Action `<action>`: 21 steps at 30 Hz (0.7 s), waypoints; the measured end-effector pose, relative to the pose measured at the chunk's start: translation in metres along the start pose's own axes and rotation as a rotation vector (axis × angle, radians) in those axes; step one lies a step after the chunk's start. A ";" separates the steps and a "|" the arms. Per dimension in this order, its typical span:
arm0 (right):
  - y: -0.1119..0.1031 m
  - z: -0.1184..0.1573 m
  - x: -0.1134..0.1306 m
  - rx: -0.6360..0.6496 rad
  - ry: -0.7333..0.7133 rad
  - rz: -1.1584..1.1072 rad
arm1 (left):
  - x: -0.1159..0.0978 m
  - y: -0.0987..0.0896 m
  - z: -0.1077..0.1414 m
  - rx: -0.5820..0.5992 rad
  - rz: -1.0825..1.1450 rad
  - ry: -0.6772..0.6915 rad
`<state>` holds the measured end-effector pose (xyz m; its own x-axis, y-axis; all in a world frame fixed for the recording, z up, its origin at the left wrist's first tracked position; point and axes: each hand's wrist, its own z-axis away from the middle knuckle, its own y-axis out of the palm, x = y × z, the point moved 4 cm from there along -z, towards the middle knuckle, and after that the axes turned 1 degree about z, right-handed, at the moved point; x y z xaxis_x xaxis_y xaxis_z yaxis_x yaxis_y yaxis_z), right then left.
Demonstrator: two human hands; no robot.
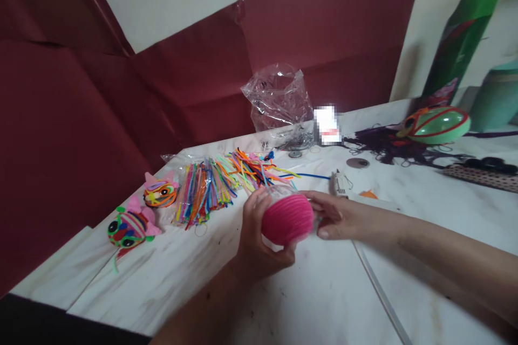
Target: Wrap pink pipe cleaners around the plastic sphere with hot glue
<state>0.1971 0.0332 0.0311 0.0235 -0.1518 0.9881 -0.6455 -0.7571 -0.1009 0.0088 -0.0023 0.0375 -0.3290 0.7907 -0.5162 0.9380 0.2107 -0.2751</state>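
Note:
A clear plastic ball, its near side covered with ribbed bright pink pipe cleaner (288,219), is held just above the table. My left hand (259,242) wraps round its left side and underside, thumb below and fingers along the upper left. At the ball's right side is my right hand (334,215), its fingers apart and slightly bent, with nothing visible between them. Its fingertips reach the ball's upper right edge; whether they touch it I cannot tell. Behind the hands lie bundles of coloured pipe cleaners (208,188), partly in clear wrapping.
Two decorated fish-like figures (131,226) sit at the left. A clear plastic bag (279,99) stands at the back, near a white glue gun (341,184). Farther right are a green balloon (443,125), dark purple yarn (380,143) and a dotted case (481,175).

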 end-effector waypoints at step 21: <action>-0.007 0.006 -0.014 0.095 0.234 0.391 | 0.007 0.025 0.019 0.360 -0.091 0.041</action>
<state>0.2061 0.0366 0.0174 -0.3874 -0.2988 0.8721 -0.4982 -0.7281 -0.4708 0.0274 -0.0023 0.0114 -0.3978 0.8020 -0.4455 0.8045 0.0715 -0.5896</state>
